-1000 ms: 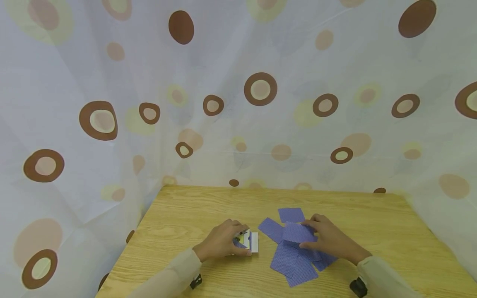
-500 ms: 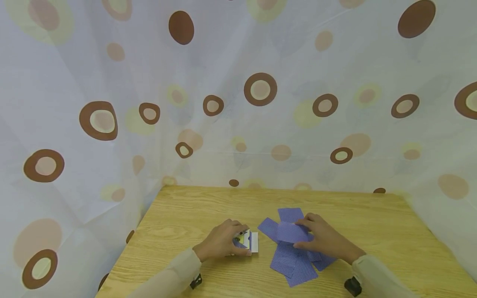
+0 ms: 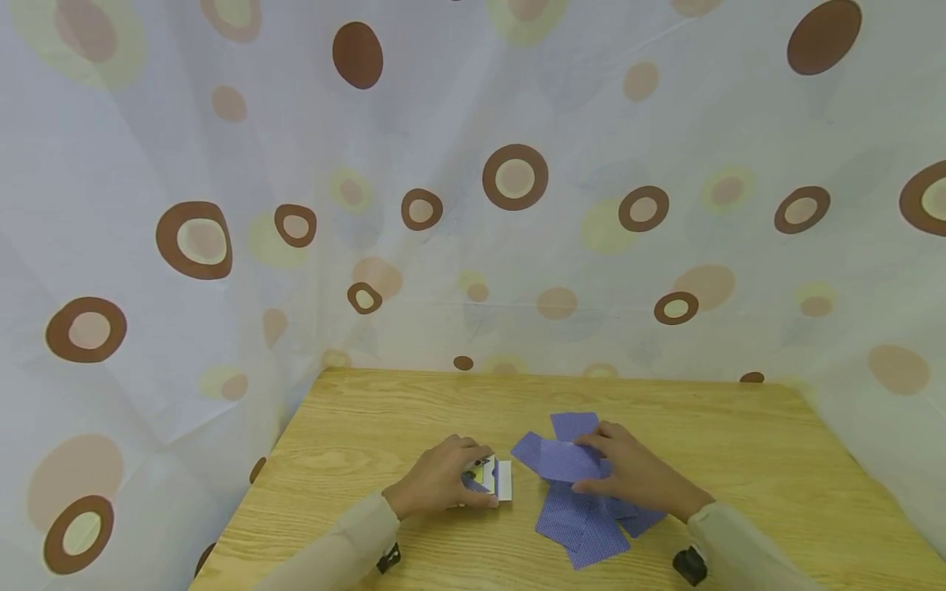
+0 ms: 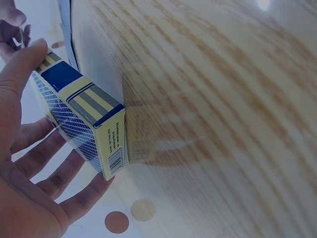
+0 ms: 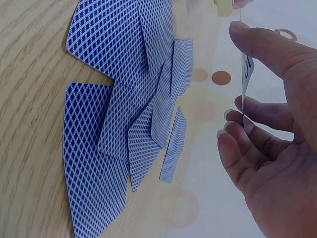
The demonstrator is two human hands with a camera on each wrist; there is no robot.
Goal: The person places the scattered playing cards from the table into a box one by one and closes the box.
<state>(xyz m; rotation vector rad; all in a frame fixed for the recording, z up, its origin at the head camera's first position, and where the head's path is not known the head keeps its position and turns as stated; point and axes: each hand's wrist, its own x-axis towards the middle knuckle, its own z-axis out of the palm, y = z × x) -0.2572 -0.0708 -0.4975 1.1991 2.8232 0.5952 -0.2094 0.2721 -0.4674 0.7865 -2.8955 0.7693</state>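
Note:
My left hand (image 3: 442, 476) grips a small card box (image 4: 79, 99) by its edges, thumb on one side and fingers on the other. The box has blue and cream stripes and a barcode, and its white flap (image 3: 505, 480) points right toward the cards. Between thumb and fingertips my right hand (image 3: 628, 472) pinches a playing card (image 3: 565, 461), raised above the others; in the right wrist view this card (image 5: 244, 84) shows edge-on. Beneath it several playing cards (image 5: 94, 144) with blue lattice backs lie face down in an overlapping spread.
The wooden table (image 3: 384, 410) carries the box and cards. Behind and at the sides hangs a white curtain (image 3: 443, 123) with brown and beige circles. A dark strap (image 3: 690, 566) is on the right wrist.
My right hand has moved left with the pinched card, bringing it over the left part of the spread and closer to the box. The left hand and box stay in place.

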